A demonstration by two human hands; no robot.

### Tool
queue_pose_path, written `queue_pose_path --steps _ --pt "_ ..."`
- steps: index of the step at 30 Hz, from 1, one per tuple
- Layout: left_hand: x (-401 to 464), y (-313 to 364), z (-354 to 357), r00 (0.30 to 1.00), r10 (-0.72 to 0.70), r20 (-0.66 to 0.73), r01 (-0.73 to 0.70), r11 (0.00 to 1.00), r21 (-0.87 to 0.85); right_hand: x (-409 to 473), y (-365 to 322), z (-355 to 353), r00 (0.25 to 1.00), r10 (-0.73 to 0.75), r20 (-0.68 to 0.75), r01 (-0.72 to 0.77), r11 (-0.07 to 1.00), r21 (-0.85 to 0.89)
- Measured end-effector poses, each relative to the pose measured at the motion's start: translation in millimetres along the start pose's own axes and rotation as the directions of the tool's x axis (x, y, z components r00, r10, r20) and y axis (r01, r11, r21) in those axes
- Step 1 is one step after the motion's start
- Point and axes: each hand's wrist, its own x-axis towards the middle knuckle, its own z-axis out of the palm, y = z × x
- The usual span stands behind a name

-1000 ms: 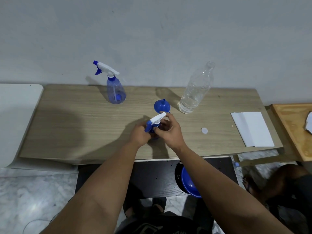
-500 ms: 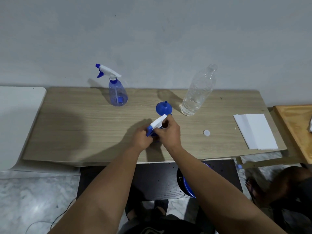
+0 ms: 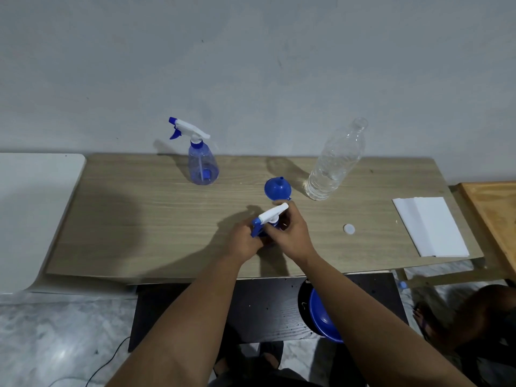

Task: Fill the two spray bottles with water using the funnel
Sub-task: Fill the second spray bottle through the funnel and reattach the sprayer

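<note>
Here, both hands — left hand point(image 3: 245, 241), right hand point(image 3: 290, 236) — clasp a spray bottle point(image 3: 269, 219) over the wooden table point(image 3: 139, 219).

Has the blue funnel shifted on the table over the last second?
No. The blue funnel sits in the same spot, between the far spray bottle and the water bottle; only the camera view shifted.

No legible text, label, brand, number or sign on any object anywhere in the frame.

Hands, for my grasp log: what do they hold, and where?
Blue spray bottle: left hand around its body, right hand at its neck.
</note>
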Motion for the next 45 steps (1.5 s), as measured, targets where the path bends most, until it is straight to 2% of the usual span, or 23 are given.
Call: queue_pose_path --steps 2,5,14,19,23,27,30,33,37,40,45 --pt "-0.2 0.8 -0.7 1.000 -0.011 0.003 0.011 1.000 -0.020 0.4 3.6 -4.3 0.999 -0.007 0.042 0.006 1.000 0.016" --pt "-1.1 0.6 -0.5 1.000 -0.018 0.007 0.019 0.999 -0.033 -2.8 6.8 -1.2 1.000 0.010 0.011 -0.010 1.000 0.009" --pt "4.0 -5.1 -4.9 0.999 -0.030 0.018 0.028 0.994 0.105 -9.2 11.4 13.7 0.994 -0.034 -0.101 0.034 0.999 0.000" --pt "0.7 -7.7 0.4 0.998 -0.041 -0.043 0.048 0.984 0.169 -12.4 16.4 20.5 0.983 -0.035 -0.181 0.034 0.999 -0.006" --pt "-3.2 -9.4 5.2 0.998 -0.036 -0.056 0.048 0.973 0.226 -12.4 16.2 20.3 0.982 -0.038 -0.184 0.036 0.999 -0.011" --pt "-12.9 -4.7 9.1 0.993 0.111 -0.044 -0.088 0.932 0.350 -12.6 15.3 18.1 0.984 -0.023 -0.178 0.024 1.000 0.005" --pt "-21.2 -1.3 12.0 0.986 0.167 -0.025 -0.137 0.878 0.458 -10.7 8.7 12.3 0.989 0.014 -0.148 -0.013 1.000 0.011" --pt "-28.4 1.5 13.7 0.991 0.113 -0.076 -0.053 0.832 0.552 -11.8 -4.4 3.8 0.990 0.058 -0.128 -0.054 0.998 0.036" --pt "-51.0 21.9 6.8 0.999 0.039 -0.037 -0.025 0.946 0.323 -13.0 -27.4 -11.5 0.999 0.041 -0.024 -0.041 0.999 0.004" --pt "-70.9 40.8 -3.5 0.997 0.072 0.000 -0.069 0.955 0.287 -8.2 -53.2 -20.1 0.990 -0.034 0.138 0.042 0.998 -0.051" --pt "-95.8 62.1 -21.1 0.989 0.085 -0.119 -0.055 0.970 0.235 -6.6 -100.6 -14.9 0.946 -0.083 0.313 0.093 0.996 -0.017"
